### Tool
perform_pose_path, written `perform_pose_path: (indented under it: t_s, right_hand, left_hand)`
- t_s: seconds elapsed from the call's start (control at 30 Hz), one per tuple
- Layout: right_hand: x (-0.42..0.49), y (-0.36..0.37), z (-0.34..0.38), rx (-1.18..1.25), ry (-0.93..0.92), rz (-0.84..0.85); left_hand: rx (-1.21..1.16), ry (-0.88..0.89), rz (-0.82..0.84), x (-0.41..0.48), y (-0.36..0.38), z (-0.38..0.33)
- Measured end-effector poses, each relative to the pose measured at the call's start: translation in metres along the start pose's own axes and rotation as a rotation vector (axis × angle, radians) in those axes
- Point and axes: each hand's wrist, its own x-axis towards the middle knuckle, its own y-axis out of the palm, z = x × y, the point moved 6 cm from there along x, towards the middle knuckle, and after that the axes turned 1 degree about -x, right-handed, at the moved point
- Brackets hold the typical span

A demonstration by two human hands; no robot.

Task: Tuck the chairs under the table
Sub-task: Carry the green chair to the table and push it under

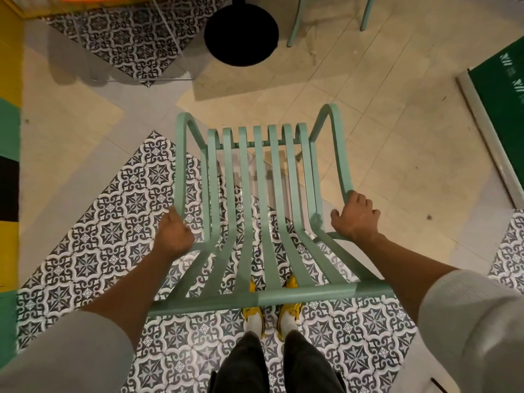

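I saw left hand [173, 234] and right hand [354, 219] clamped on the mint-green slatted metal chair's [262, 211] armrests.

Pale grey sleeves [479, 321] pushed up; dark trousers [272, 364]; yellow shoes [292, 310].

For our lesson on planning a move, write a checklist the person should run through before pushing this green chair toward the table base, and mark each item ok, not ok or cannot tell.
1. Left hand has a grip on the left armrest of the green chair: ok, the fist is closed around it.
2. Right hand has a grip on the right armrest: ok, the fingers are wrapped over it.
3. Chair faces the round black table base: ok, the seat front points toward it.
4. Floor between chair and base free of obstacles: ok, only bare tiles show.
5. Second chair's legs out of the path: ok, they stand right of the base.
6. Armrests will clear the tabletop: cannot tell.
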Motion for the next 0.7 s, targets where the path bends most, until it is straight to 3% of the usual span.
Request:
perform_pose_path:
  t_s: [0.17, 0.4, 0.53, 0.7]
  right_hand:
    - [-0.027, -0.025, 0.030, -0.062, -0.148, 0.087]
    - [-0.120, -0.069, 0.056, 0.103, -0.473, 0.300]
    - [-0.177, -0.077, 0.045, -0.018, -0.610, 0.273]
    - [-0.215, -0.073, 0.021, -0.251, -0.772, 0.094]
  left_hand:
    - [0.223, 0.143, 0.008, -0.033, -0.030, -0.035]
    - [0.164, 0.340, 0.211, -0.134, -0.052, -0.096]
    - [0.175, 0.401, 0.324, -0.189, -0.039, -0.102]
    - [0.316, 0.440, 0.335, -0.226, -0.023, -0.093]
